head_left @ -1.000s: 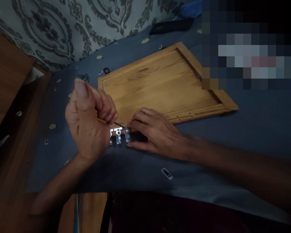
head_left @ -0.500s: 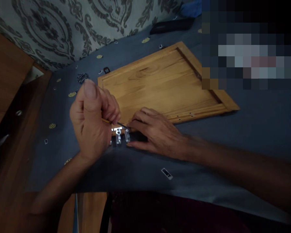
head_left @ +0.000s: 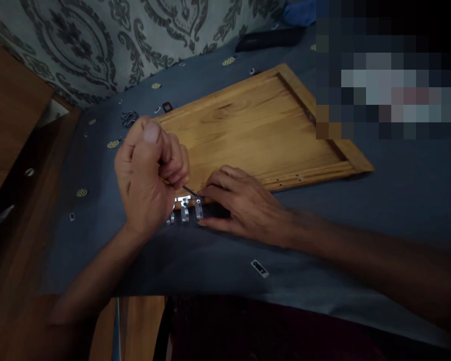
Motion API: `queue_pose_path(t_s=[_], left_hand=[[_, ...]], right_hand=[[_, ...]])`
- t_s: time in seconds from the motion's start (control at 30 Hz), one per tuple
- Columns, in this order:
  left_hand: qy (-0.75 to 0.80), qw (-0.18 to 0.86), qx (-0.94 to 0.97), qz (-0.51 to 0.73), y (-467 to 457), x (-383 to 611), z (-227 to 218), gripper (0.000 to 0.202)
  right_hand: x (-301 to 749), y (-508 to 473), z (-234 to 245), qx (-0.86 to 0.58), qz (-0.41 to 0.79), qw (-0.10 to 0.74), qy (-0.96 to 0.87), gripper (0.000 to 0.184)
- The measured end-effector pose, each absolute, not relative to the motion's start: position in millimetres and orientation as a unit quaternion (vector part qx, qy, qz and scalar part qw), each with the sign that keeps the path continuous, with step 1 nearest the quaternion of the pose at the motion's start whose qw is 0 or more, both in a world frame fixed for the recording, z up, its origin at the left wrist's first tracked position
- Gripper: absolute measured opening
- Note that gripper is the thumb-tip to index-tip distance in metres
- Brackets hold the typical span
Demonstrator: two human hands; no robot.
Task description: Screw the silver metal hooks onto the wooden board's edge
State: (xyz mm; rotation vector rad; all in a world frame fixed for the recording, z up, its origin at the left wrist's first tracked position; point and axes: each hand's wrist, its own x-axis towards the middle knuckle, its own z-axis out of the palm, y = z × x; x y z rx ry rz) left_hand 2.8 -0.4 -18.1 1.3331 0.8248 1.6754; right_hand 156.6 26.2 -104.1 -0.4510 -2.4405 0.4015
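My left hand [head_left: 148, 175] is closed round a small screwdriver [head_left: 188, 190] with a yellow handle, its dark tip pointing right at a silver metal hook rack [head_left: 185, 208]. The rack lies against the near edge of a wooden panel [head_left: 255, 130] on the blue cloth. My right hand [head_left: 242, 203] rests beside the rack with its fingers pressed on the rack's right end and on the panel's edge. Three shiny hooks show below the rack's bar.
The blue patterned cloth [head_left: 361, 215] covers the table. A dark flat object [head_left: 270, 39] lies at the far edge near the patterned wall. A small label [head_left: 259, 268] lies on the cloth in front. Brown wooden furniture [head_left: 11, 125] stands at the left.
My left hand has shifted right and slightly up with the screwdriver, turning a little. My right hand and the rack stay where they were.
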Motion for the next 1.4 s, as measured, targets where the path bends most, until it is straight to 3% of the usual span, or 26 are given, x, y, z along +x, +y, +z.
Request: queue_pose_path(t_s=[0.6,0.87,1.27,1.4], left_hand=[[0.317,0.356,0.534,0.699,3.1,-11.6,-6.8,0.056],[0.339,0.356,0.519,0.7,-0.1,-6.2,-10.4,0.043],[0.34,0.344,0.528,0.698,-0.2,-10.5,-9.9,0.051],[0.354,0.329,0.52,0.704,0.9,-11.0,-10.7,0.055]], right_hand=[[158.4,26.4,-102.9,-0.166,0.169,0.305,-0.923,0.047],[158.5,27.6,-102.3,-0.153,0.175,0.314,-0.92,0.05],[160.6,26.1,-97.6,-0.164,0.2,0.336,-0.906,0.053],[163.0,27.9,-91.9,-0.207,0.266,0.352,-0.874,0.037]])
